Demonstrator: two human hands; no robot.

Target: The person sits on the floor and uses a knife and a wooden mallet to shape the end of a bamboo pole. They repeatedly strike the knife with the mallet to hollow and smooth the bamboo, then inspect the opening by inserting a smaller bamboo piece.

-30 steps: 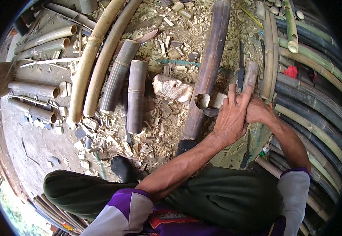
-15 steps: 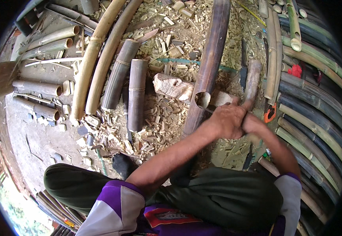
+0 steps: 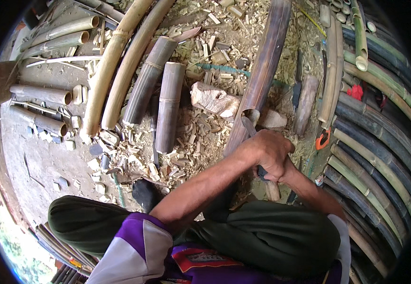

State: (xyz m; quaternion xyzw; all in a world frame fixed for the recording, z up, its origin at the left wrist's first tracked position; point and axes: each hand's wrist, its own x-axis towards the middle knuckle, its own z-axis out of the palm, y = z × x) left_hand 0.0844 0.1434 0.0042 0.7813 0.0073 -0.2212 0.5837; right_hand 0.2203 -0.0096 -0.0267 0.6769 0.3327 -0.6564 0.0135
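A dark brown bamboo pole [image 3: 268, 54] lies lengthwise in front of me, with an opening [image 3: 251, 113] cut in its near part. A narrow grey knife [image 3: 248, 127] reaches into that opening. My left hand [image 3: 271, 147] is closed round it, on top. Below and behind, my right hand [image 3: 281, 172] is closed against the left, its fingers partly hidden. Under my hands a pale wooden end [image 3: 272, 191] shows; I cannot tell whether it belongs to the knife. A rough pale block [image 3: 215, 100] lies under the pole, crossing it.
Two short bamboo lengths [image 3: 170, 109] lie left of the block, beside long curved poles [image 3: 104, 90]. Wood chips [image 3: 182, 163] cover the ground. To the right are a thick wooden stick [image 3: 306, 104], an orange-handled tool [image 3: 323, 139] and stacked bamboo poles [image 3: 376, 137].
Both hands have come left and toward me, away from the thick wooden stick. The grey blade now shows plainly in the pole's opening. The whole view has shifted slightly.
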